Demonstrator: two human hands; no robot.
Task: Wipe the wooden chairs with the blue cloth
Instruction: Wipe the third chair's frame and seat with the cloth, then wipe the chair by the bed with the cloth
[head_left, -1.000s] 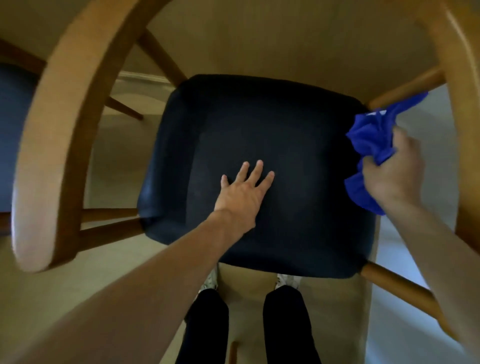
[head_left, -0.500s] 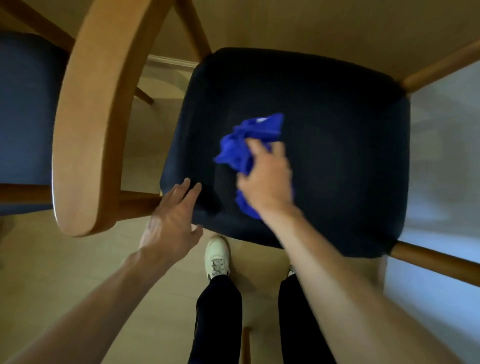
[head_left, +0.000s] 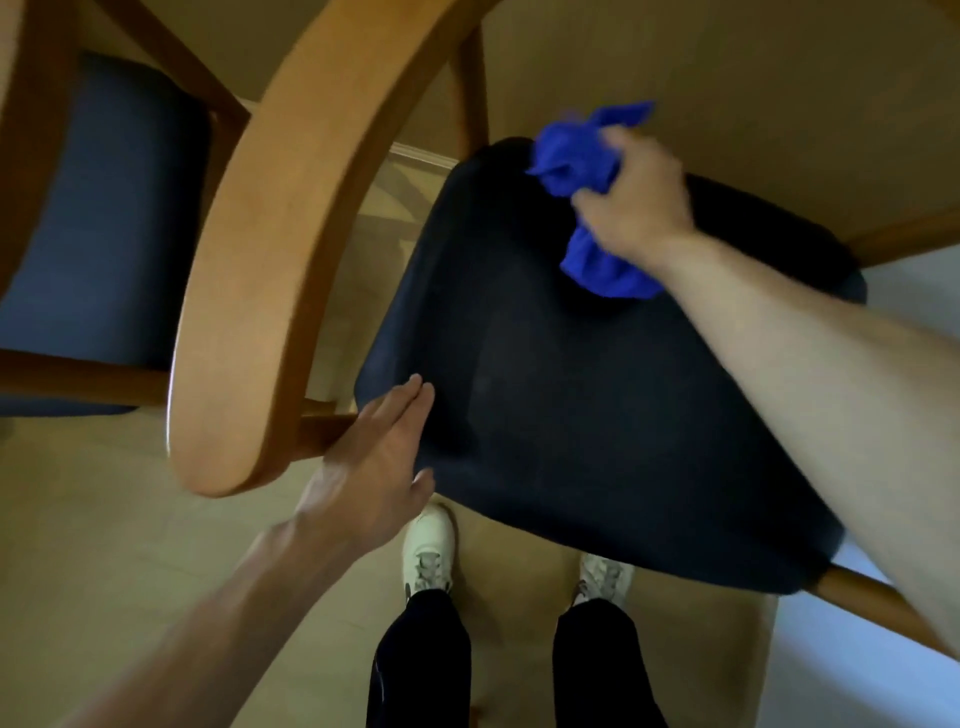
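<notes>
A wooden chair with a dark cushioned seat (head_left: 571, 415) fills the middle of the view below me. Its curved wooden backrest (head_left: 270, 270) arcs across the left. My right hand (head_left: 634, 202) grips the bunched blue cloth (head_left: 576, 161) and presses it on the far edge of the seat, next to the table edge. My left hand (head_left: 374, 467) lies flat with straight fingers on the seat's near left corner, beside the end of the backrest.
A second wooden chair with a blue seat (head_left: 104, 218) stands at the left. A wooden table top (head_left: 753, 78) overhangs the far side. My legs and white shoes (head_left: 431, 551) stand on the pale floor just in front of the seat.
My right hand has carried the cloth from the seat's near middle up to its far edge. My left hand has stayed at the near left corner, now resting flat on it.
</notes>
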